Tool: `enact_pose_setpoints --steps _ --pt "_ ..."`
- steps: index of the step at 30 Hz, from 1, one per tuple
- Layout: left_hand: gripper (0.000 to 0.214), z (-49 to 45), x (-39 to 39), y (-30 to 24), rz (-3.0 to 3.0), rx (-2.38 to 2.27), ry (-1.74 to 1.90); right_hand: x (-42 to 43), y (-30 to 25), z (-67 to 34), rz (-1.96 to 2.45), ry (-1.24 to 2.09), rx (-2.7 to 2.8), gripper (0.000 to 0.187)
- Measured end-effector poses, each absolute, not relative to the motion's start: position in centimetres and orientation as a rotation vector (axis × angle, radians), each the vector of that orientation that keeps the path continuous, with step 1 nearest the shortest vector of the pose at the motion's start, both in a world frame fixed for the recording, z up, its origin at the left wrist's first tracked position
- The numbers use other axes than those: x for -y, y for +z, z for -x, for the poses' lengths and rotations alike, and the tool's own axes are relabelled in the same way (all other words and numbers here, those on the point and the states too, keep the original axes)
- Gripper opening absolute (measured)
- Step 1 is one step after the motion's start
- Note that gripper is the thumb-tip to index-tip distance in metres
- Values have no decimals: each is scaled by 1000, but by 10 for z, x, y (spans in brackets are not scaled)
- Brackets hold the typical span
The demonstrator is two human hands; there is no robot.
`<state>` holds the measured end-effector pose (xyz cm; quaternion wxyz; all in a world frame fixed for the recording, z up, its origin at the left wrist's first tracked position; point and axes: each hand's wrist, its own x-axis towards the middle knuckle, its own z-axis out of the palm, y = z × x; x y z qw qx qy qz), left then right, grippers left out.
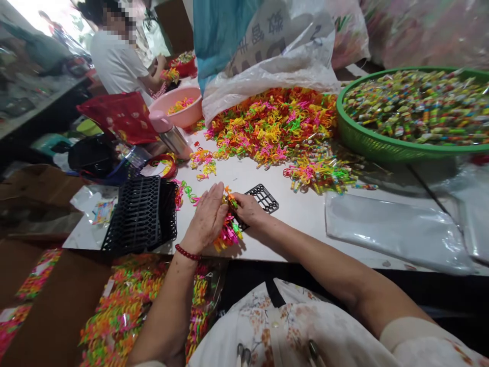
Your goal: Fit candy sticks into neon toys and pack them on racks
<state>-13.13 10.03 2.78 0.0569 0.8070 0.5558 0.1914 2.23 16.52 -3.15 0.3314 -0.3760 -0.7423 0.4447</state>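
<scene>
Two hands meet close together: the left hand curls around a neon bunch, and the right hand pinches an orange piece at the bunch's far end. Pieces seem to be getting gathered into a row, so adding another would call for a steady pinch and careful lining-up. The bunch's long axis runs from the fingertips back toward the wearer. Just beyond the right hand lies a black grid, and farther out a loose pile.

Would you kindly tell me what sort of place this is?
Probably a small hand-packing workshop: a heap of neon plastic pieces on the white table, a green basket of wrapped sweets, and a co-worker at the far end.
</scene>
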Motion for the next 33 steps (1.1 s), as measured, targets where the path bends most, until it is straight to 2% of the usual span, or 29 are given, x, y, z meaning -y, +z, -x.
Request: enact_pose_setpoints --steps 11,18,23,25,29,33 --pt "54 125 -107 30 -2542 -1765 332 -169 -51 -14 1094 922 2257 13" --pt "51 133 -112 10 -2726 -1739 387 -164 -65 -6 1026 899 2264 17" --pt "56 138 -119 -5 -2809 -1717 483 -168 -45 -34 1037 760 2316 15" --pt "56 139 -119 -5 -2823 -1714 492 -165 -31 -71 1132 658 2245 18" --pt "52 142 -118 -4 -2815 -1707 483 -163 -14 -163 1732 347 2042 11" --pt "50 139 -120 -6 -2843 -1654 435 -170 -16 -218 2063 107 1929 19"
